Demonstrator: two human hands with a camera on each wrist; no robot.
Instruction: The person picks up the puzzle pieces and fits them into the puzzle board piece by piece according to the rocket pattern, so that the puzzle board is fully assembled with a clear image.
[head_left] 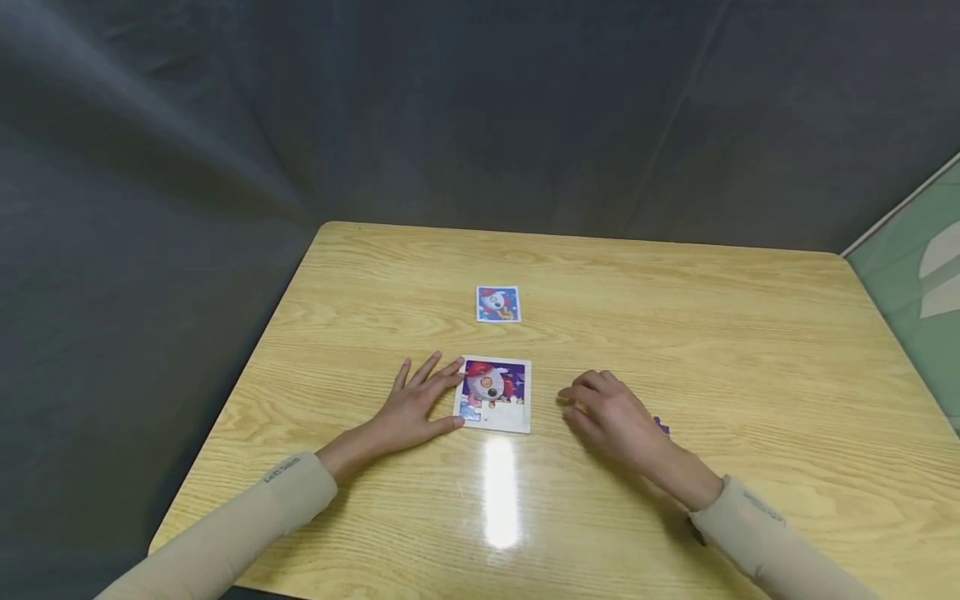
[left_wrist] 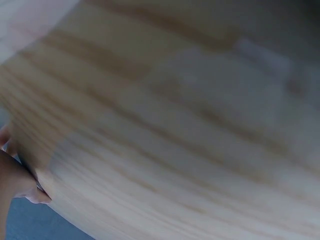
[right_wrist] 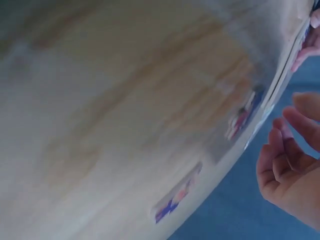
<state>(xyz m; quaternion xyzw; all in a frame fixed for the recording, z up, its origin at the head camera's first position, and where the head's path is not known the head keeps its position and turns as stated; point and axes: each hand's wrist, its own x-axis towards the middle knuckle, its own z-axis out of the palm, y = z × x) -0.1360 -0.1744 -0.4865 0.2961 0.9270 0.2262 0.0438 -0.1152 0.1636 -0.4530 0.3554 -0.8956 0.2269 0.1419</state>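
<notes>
A square jigsaw puzzle in a white frame [head_left: 492, 427] lies on the table, its upper part filled with a red, grey and purple picture. Pale backing shows at its lower right. My left hand [head_left: 412, 411] rests at the frame's left side, fingers spread, with fingertips and thumb touching the edge. Right of the frame and apart from it, my right hand [head_left: 618, 421] hovers with loosely bent fingers. In the right wrist view that hand [right_wrist: 295, 160] shows nothing between thumb and fingers. A purple puzzle piece [head_left: 662, 426] lies beside the right hand, partly hidden by it.
A small square picture card [head_left: 498, 304] with a similar design lies beyond the frame. The wooden table [head_left: 720, 333] has its far edge against a dark curtain [head_left: 480, 117]. A green panel [head_left: 918, 292] stands at the right.
</notes>
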